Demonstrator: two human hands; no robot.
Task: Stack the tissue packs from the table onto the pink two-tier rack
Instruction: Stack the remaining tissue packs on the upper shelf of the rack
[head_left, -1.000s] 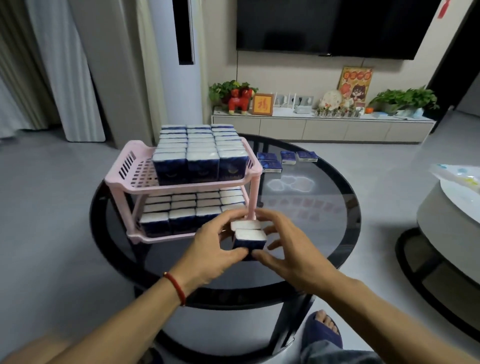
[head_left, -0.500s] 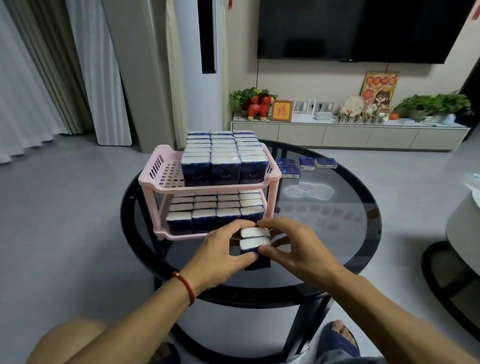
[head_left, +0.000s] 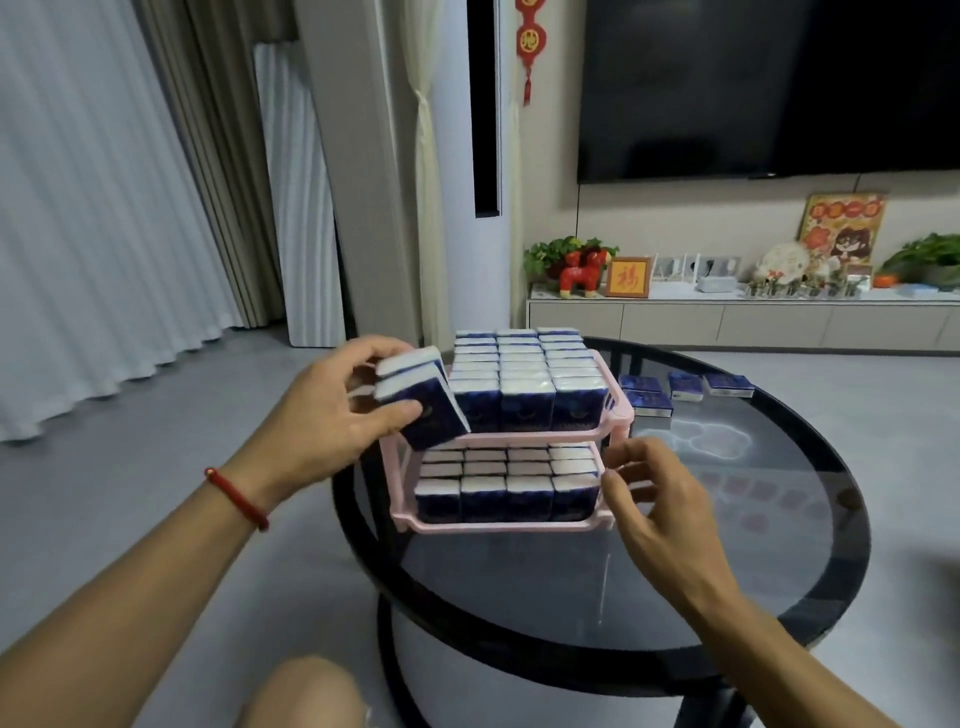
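Four loose blue tissue packs (head_left: 675, 391) lie on the round black glass table (head_left: 753, 561), behind the pink two-tier plastic rack (head_left: 498, 524), in a living room with a wall-mounted television (head_left: 769, 88). Left hand (head_left: 332, 415) grips two blue-and-white tissue packs (head_left: 422, 402), tilted, at the upper tier's left end; right hand (head_left: 660, 499) hovers with slack fingers beside the lower tier.

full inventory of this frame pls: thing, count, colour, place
held tissue packs: two, blue and white, tilted at the rack's top-left
rack: one, pink, two tiers filled with packs, on the table
loose tissue packs: about five, blue, lying flat right of the rack
table: one, round, dark glass
TV: one, black, on the wall
cabinet: one, pale, with plants and ornaments
curtains: white, left
left hand: grips the held packs
right hand: open, by the rack's lower right post
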